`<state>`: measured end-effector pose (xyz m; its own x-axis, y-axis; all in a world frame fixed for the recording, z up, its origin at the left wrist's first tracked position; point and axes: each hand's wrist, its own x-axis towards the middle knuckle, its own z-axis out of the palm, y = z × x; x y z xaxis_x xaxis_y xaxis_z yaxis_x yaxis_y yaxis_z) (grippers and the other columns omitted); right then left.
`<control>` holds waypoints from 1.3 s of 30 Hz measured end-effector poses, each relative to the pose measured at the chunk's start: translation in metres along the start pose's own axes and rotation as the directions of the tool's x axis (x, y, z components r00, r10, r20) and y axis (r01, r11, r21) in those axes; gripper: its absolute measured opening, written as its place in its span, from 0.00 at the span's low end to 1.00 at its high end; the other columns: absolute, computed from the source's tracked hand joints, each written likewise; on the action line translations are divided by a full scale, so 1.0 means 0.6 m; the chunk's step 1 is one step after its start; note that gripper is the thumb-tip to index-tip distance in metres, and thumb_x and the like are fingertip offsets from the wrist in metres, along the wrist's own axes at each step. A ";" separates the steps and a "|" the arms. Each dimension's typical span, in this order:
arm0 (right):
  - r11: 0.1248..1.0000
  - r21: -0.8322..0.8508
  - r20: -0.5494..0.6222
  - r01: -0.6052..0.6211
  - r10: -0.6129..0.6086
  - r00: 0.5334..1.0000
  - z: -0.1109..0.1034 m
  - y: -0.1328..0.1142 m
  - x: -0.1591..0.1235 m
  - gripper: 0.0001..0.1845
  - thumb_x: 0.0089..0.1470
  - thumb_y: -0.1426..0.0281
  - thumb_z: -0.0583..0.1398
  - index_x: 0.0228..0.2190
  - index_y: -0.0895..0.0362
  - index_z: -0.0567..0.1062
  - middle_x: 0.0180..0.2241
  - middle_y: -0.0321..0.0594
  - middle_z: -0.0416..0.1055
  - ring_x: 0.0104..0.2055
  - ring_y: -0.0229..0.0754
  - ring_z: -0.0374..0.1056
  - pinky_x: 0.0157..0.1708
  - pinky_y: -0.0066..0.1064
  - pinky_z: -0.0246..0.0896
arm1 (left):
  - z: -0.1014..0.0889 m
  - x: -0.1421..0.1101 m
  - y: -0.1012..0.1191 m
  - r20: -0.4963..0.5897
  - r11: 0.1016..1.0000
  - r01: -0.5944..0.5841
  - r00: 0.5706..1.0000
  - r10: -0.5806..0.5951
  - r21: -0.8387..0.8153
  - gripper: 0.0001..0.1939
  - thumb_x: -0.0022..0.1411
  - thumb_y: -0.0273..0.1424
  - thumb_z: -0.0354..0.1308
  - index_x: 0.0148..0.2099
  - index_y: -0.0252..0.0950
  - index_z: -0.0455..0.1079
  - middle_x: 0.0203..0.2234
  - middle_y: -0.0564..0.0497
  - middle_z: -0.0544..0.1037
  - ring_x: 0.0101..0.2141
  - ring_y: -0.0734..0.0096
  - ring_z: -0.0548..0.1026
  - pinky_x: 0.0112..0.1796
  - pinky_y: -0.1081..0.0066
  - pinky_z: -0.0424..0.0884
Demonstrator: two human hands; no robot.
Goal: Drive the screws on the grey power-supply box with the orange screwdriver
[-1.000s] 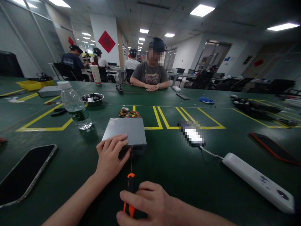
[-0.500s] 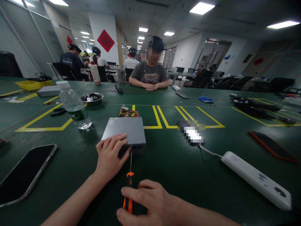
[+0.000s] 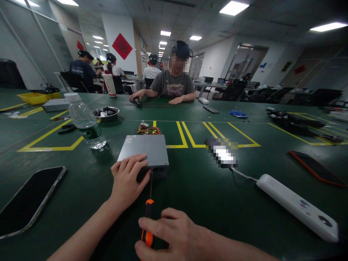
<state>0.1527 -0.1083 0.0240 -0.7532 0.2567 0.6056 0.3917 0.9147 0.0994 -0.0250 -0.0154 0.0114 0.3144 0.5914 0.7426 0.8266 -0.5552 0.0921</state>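
A grey metal computer power supply (image 3: 146,146) lies on the green table, its bundle of coloured wires (image 3: 149,129) at the far side. My left hand (image 3: 129,177) grips its near left corner, fingers over the top and thumb at the near face. In my right hand (image 3: 171,235) is an orange and black screwdriver (image 3: 149,208), its handle between thumb and fingers. The thin shaft points away from me and meets the near face beside my left thumb. The exact spot under the tip is too small to make out.
A water bottle (image 3: 88,123) and a metal bowl (image 3: 106,113) of small parts stand to the left. Phones (image 3: 29,201) lie on both sides. At right a white power bank-like device (image 3: 296,206) has a cable. Across the table sits a person (image 3: 174,83).
The screwdriver handle has turned about its axis in my right fingers, showing a different orange stripe. My left hand stays put. The person opposite has reached one hand to a dark object.
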 end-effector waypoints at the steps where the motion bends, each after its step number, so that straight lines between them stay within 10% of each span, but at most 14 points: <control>1: 1.000 0.009 -0.008 0.004 -0.004 1.000 0.002 0.001 -0.002 0.09 0.62 0.70 0.49 0.38 0.55 0.69 0.44 0.42 0.71 0.32 0.33 0.68 0.27 0.25 0.60 | 0.000 0.000 0.000 0.000 1.000 -0.002 1.000 0.002 -0.001 0.09 0.57 0.32 0.55 0.42 0.42 0.65 0.45 0.51 0.75 0.45 0.59 0.71 0.42 0.57 0.55; 10: 0.998 0.057 0.153 0.001 -0.010 0.988 0.001 0.000 -0.004 0.15 0.65 0.62 0.46 0.47 0.55 0.63 0.45 0.44 0.69 0.45 0.36 0.65 0.38 0.28 0.63 | 0.001 0.001 -0.001 -0.010 1.000 -0.017 1.000 0.017 0.010 0.09 0.57 0.32 0.56 0.42 0.42 0.65 0.45 0.50 0.75 0.45 0.60 0.71 0.41 0.58 0.55; 30: 0.998 -0.002 0.021 -0.070 0.070 0.997 0.013 -0.001 -0.010 0.06 0.61 0.69 0.52 0.35 0.55 0.68 0.40 0.35 0.73 0.23 0.31 0.64 0.24 0.24 0.59 | 0.002 0.000 -0.002 -0.006 1.000 -0.018 1.000 0.018 0.012 0.09 0.57 0.31 0.56 0.42 0.41 0.65 0.45 0.50 0.75 0.45 0.60 0.71 0.41 0.58 0.55; 39: 0.999 -0.011 -0.016 -0.030 0.030 0.999 0.003 -0.002 -0.007 0.12 0.64 0.66 0.48 0.46 0.53 0.65 0.41 0.41 0.71 0.38 0.35 0.67 0.35 0.26 0.62 | 0.004 -0.001 -0.003 -0.007 1.000 -0.020 1.000 0.020 0.013 0.09 0.57 0.32 0.56 0.42 0.42 0.65 0.45 0.50 0.75 0.45 0.60 0.71 0.42 0.58 0.55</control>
<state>0.1544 -0.1102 0.0198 -0.7326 0.2791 0.6208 0.4200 0.9031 0.0897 -0.0252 -0.0132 0.0092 0.3275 0.5763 0.7487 0.8262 -0.5591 0.0689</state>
